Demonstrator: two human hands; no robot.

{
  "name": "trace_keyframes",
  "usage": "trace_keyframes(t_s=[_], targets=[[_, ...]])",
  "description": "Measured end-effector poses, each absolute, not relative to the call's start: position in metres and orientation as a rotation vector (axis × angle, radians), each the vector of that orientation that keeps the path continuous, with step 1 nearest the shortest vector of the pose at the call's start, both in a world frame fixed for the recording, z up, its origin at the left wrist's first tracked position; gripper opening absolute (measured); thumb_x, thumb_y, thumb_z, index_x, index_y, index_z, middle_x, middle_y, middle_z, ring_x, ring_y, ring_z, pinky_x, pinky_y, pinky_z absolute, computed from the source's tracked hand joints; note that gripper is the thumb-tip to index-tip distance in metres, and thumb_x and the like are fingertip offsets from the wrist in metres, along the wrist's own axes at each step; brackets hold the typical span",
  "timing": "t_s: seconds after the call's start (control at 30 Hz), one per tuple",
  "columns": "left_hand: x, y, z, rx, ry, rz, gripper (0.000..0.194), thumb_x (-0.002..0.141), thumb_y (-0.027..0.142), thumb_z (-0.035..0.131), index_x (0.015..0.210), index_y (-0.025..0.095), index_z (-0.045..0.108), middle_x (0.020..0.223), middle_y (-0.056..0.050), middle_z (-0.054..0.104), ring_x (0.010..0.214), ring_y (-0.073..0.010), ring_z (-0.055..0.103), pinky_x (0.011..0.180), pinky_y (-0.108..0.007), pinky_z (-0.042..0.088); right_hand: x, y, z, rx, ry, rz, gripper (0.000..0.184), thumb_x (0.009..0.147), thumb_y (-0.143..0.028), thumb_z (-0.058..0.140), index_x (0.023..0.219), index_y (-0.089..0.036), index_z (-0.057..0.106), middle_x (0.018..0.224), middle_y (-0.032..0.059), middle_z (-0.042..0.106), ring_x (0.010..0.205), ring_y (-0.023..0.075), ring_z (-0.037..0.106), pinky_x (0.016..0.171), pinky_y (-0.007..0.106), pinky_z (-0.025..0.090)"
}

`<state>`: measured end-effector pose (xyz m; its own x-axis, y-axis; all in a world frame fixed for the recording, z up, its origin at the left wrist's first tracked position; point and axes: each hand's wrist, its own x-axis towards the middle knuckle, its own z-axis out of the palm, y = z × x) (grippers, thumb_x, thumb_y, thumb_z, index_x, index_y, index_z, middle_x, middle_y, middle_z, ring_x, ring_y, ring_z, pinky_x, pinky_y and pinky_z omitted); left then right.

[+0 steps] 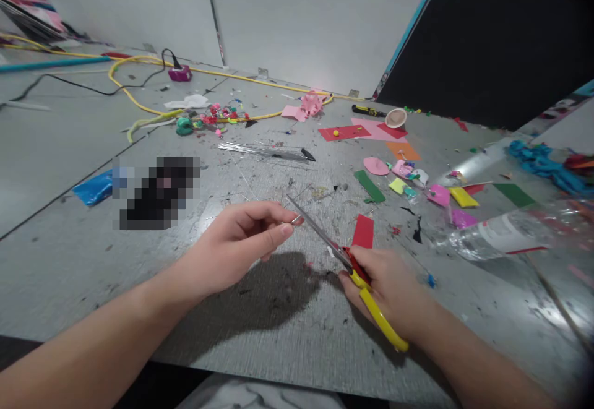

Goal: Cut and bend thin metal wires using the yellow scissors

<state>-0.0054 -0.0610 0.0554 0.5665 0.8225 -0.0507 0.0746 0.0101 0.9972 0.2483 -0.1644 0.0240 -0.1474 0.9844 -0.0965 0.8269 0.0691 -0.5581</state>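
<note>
My left hand (250,236) is closed in a pinch, thumb against forefinger. A short end of thin silvery wire (296,219) shows at its fingertips; the rest is mostly hidden by the hand. My right hand (390,285) grips a pair of scissors (383,322) with yellow and red handles. The long metal blades point up and left, passing just beside the left fingertips, and look nearly closed. Whether they touch the wire I cannot tell. Beyond both hands lies a bundle of thin wires (264,150) with a black end. A red paper strip (362,231) lies just past the scissors.
Paper scraps, such as a green strip (370,186) and an orange piece (403,151), lie to the right near a clear plastic bottle (505,236). A blue packet (95,187) and a blurred-out dark object (160,192) are at left. A yellow cable (250,78) runs along the back.
</note>
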Motion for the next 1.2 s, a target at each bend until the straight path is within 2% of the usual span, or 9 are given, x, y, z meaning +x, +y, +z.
trace_keyframes(t_s=[0.17, 0.5, 0.83, 1.0, 1.1, 1.2], targets=[[-0.005, -0.062, 0.062, 1.569, 0.797, 0.746, 0.021, 0.09, 0.038, 0.074, 0.092, 0.017, 0.075, 0.071, 0.0, 0.058, 0.056, -0.008, 0.046, 0.048, -0.019, 0.039, 0.246, -0.165, 0.027, -1.844, -2.061, 0.757, 0.02, 0.085, -0.025, 0.062, 0.075, -0.022, 0.045, 0.069, -0.0008, 0.057, 0.059, 0.0135, 0.048, 0.056, 0.026, 0.028], [-0.004, -0.06, 0.064, 1.615, 0.787, 0.745, 0.022, 0.09, 0.038, 0.073, 0.093, 0.016, 0.074, 0.073, 0.0, 0.06, 0.056, -0.008, 0.049, 0.048, -0.02, 0.041, 0.244, -0.166, 0.031, -1.838, -2.08, 0.783, 0.029, 0.097, -0.043, 0.056, 0.08, -0.023, 0.042, 0.068, -0.0013, 0.054, 0.058, 0.0146, 0.045, 0.058, 0.029, 0.029], [-0.003, -0.06, 0.066, 1.644, 0.812, 0.751, 0.021, 0.087, 0.037, 0.076, 0.088, 0.016, 0.073, 0.069, 0.0, 0.059, 0.055, -0.0078, 0.05, 0.048, -0.019, 0.04, 0.241, -0.17, 0.03, -1.829, -2.102, 0.569, 0.038, 0.096, -0.047, 0.057, 0.073, -0.024, 0.037, 0.062, -0.0018, 0.051, 0.055, 0.0141, 0.043, 0.055, 0.029, 0.026], [-0.003, -0.06, 0.067, 1.646, 0.794, 0.773, 0.018, 0.085, 0.034, 0.077, 0.086, 0.016, 0.073, 0.069, 0.0, 0.061, 0.053, -0.007, 0.049, 0.046, -0.018, 0.039, 0.243, -0.17, 0.027, -1.775, -2.087, 0.423, 0.036, 0.091, -0.039, 0.06, 0.069, -0.024, 0.035, 0.058, -0.003, 0.046, 0.051, 0.0128, 0.04, 0.053, 0.028, 0.026], [-0.002, -0.061, 0.069, 1.633, 0.779, 0.779, 0.016, 0.085, 0.032, 0.077, 0.085, 0.016, 0.073, 0.071, -0.001, 0.062, 0.053, -0.0067, 0.049, 0.046, -0.018, 0.04, 0.246, -0.172, 0.028, -1.748, -2.096, 0.442, 0.03, 0.089, -0.031, 0.06, 0.07, -0.024, 0.038, 0.058, -0.0031, 0.047, 0.051, 0.0127, 0.04, 0.053, 0.027, 0.028], [-0.001, -0.061, 0.071, 1.613, 0.772, 0.777, 0.017, 0.084, 0.032, 0.079, 0.082, 0.016, 0.073, 0.072, -0.001, 0.064, 0.053, -0.0066, 0.049, 0.046, -0.018, 0.04, 0.247, -0.175, 0.029, -1.723, -2.102, 0.416, 0.027, 0.09, -0.03, 0.061, 0.072, -0.024, 0.041, 0.06, -0.0019, 0.049, 0.053, 0.0141, 0.042, 0.054, 0.028, 0.029]])
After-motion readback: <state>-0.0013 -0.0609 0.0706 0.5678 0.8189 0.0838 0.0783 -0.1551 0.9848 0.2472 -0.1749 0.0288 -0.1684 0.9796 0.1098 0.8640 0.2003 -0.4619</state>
